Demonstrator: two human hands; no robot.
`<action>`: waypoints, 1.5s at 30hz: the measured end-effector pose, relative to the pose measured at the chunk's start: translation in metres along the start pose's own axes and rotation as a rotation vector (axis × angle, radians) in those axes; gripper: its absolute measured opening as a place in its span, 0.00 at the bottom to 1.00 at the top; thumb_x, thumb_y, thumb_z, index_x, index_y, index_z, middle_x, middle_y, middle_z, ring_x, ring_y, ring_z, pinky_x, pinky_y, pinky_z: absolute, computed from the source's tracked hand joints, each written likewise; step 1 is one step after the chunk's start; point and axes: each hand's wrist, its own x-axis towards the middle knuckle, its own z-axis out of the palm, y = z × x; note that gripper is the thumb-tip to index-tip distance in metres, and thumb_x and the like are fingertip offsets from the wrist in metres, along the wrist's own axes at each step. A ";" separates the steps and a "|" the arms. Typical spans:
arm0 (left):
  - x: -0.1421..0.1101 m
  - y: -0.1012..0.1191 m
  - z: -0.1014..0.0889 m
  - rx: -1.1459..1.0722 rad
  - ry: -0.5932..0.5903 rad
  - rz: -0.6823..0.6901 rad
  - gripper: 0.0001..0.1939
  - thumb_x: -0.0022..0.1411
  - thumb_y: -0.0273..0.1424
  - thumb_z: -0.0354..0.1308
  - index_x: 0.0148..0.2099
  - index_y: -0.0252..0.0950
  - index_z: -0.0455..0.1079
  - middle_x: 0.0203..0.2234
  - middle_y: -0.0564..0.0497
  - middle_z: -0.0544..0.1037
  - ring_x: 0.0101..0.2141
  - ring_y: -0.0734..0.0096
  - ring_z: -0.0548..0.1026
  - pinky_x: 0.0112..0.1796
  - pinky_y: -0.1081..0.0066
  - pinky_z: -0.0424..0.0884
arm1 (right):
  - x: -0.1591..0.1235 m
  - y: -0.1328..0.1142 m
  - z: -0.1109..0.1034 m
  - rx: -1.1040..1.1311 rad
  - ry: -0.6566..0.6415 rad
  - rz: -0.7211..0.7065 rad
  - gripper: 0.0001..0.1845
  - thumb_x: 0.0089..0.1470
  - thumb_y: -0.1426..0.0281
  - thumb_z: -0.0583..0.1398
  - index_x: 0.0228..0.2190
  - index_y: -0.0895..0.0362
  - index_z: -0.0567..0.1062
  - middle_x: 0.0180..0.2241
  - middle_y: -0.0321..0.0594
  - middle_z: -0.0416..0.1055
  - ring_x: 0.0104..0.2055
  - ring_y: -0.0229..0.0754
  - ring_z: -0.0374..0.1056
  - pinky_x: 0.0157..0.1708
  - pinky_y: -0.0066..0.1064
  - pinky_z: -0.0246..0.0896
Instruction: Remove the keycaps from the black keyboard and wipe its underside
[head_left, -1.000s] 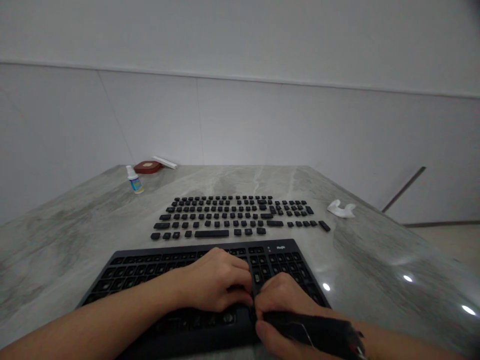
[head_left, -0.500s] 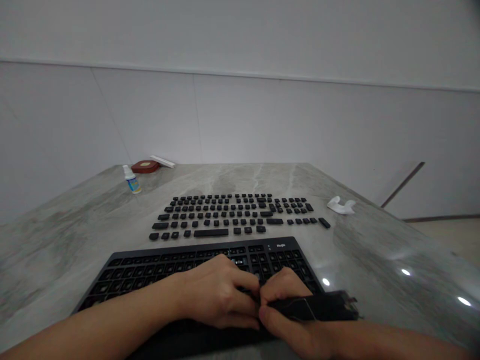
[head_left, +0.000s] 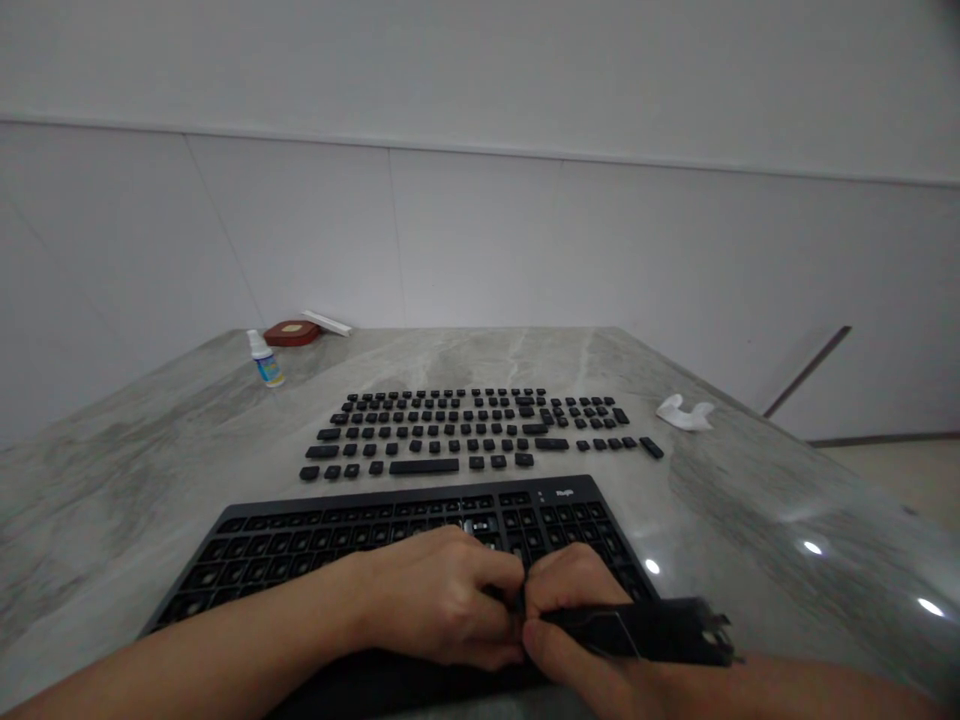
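Left hand [head_left: 450, 597] and right hand [head_left: 576, 590] meet over black rectangular plastic keyboard [head_left: 330, 538].
Right grasps long flat black tool [head_left: 656, 630]; left curled, can't tell on what. Contact point hidden: blind slip could gouge keyboard.

Illegible keyboard logo [head_left: 564, 492] and bottle label [head_left: 269, 370].

White bottle [head_left: 265, 360], blue-and-yellow label; reddish-brown box [head_left: 292, 334], pale patch on top, near bottle; white strip [head_left: 328, 323], beside box; curved white piece [head_left: 685, 413], well apart, right.
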 end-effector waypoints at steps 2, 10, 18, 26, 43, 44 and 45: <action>0.001 0.000 0.001 -0.014 0.013 0.009 0.11 0.61 0.31 0.66 0.28 0.37 0.70 0.28 0.55 0.74 0.22 0.77 0.69 0.20 0.72 0.65 | -0.002 0.001 -0.001 -0.013 -0.014 0.014 0.07 0.60 0.69 0.55 0.31 0.56 0.72 0.32 0.41 0.70 0.34 0.41 0.67 0.35 0.32 0.66; 0.005 0.002 0.005 0.014 0.086 0.026 0.05 0.61 0.28 0.63 0.33 0.36 0.71 0.31 0.54 0.75 0.25 0.75 0.71 0.20 0.73 0.65 | 0.002 -0.001 -0.011 0.000 -0.069 0.119 0.12 0.62 0.66 0.54 0.28 0.56 0.72 0.32 0.42 0.71 0.36 0.43 0.66 0.38 0.34 0.65; 0.007 -0.008 -0.004 -0.139 0.137 -0.151 0.10 0.72 0.26 0.50 0.46 0.34 0.73 0.33 0.48 0.75 0.31 0.70 0.74 0.32 0.74 0.72 | 0.026 -0.006 -0.017 0.320 0.132 0.106 0.21 0.64 0.60 0.52 0.23 0.56 0.70 0.25 0.37 0.64 0.31 0.42 0.63 0.35 0.34 0.59; 0.005 -0.014 0.002 -0.388 0.529 -0.428 0.20 0.64 0.22 0.58 0.57 0.39 0.67 0.37 0.51 0.79 0.35 0.71 0.77 0.36 0.72 0.76 | 0.065 -0.002 -0.061 0.260 0.284 0.137 0.08 0.59 0.67 0.57 0.31 0.56 0.73 0.25 0.35 0.66 0.29 0.40 0.62 0.31 0.32 0.57; 0.013 -0.014 -0.004 -0.150 0.607 -0.225 0.08 0.65 0.17 0.58 0.40 0.33 0.73 0.36 0.46 0.74 0.36 0.69 0.75 0.37 0.73 0.73 | 0.072 0.017 -0.031 0.226 -0.040 0.323 0.26 0.55 0.48 0.61 0.22 0.58 0.69 0.17 0.31 0.61 0.22 0.35 0.56 0.24 0.29 0.51; 0.013 -0.014 -0.004 -0.153 0.604 -0.218 0.08 0.64 0.16 0.57 0.40 0.33 0.73 0.37 0.46 0.74 0.37 0.69 0.75 0.37 0.73 0.73 | 0.072 0.018 -0.031 0.249 -0.059 0.338 0.27 0.55 0.47 0.61 0.21 0.58 0.69 0.16 0.31 0.61 0.21 0.35 0.56 0.24 0.29 0.50; 0.013 -0.015 -0.004 -0.159 0.601 -0.215 0.09 0.64 0.16 0.57 0.40 0.33 0.73 0.37 0.46 0.74 0.37 0.69 0.75 0.37 0.73 0.73 | 0.073 0.018 -0.031 0.266 -0.071 0.344 0.27 0.54 0.47 0.61 0.21 0.58 0.68 0.16 0.31 0.61 0.21 0.35 0.56 0.24 0.29 0.50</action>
